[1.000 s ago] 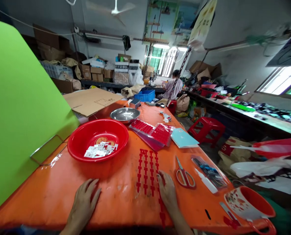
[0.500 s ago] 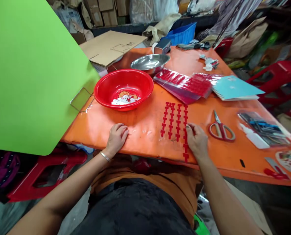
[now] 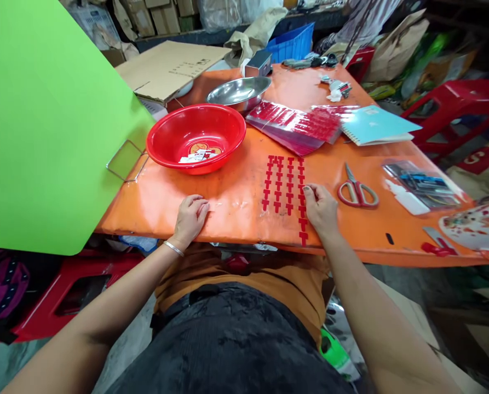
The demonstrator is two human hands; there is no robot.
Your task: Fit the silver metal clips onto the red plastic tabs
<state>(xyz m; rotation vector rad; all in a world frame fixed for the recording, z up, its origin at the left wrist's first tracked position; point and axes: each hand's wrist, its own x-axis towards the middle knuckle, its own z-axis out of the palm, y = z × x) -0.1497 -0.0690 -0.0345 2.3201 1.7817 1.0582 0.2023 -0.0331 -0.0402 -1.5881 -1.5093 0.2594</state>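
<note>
My left hand [image 3: 191, 217] rests on the orange tabletop below the red basin, fingers loosely bent and nothing visible in them. Red T-shaped pieces lie in several columns [image 3: 277, 185] right of the table's middle. The rightmost column [image 3: 303, 221] reaches nearer the front edge than the others. Against its right side is my right hand [image 3: 322, 210], thumb and fingers drawn together at the pieces; whatever may be between them is hidden. Scissors [image 3: 358, 191] with red and beige handles lie just right of this hand.
The red basin [image 3: 157, 131] holds white scraps. Behind it are a metal bowl [image 3: 260, 90] and cardboard [image 3: 166, 65]. Red sheets [image 3: 297, 123], a light-blue notebook [image 3: 379, 123] and a pouch of tools [image 3: 423, 183] lie to the right. A green board [image 3: 51, 126] covers the left side.
The view has shifted, so the table's contents sit a little higher and further left. Both hands keep about the same places on the table; the pieces look unchanged.
</note>
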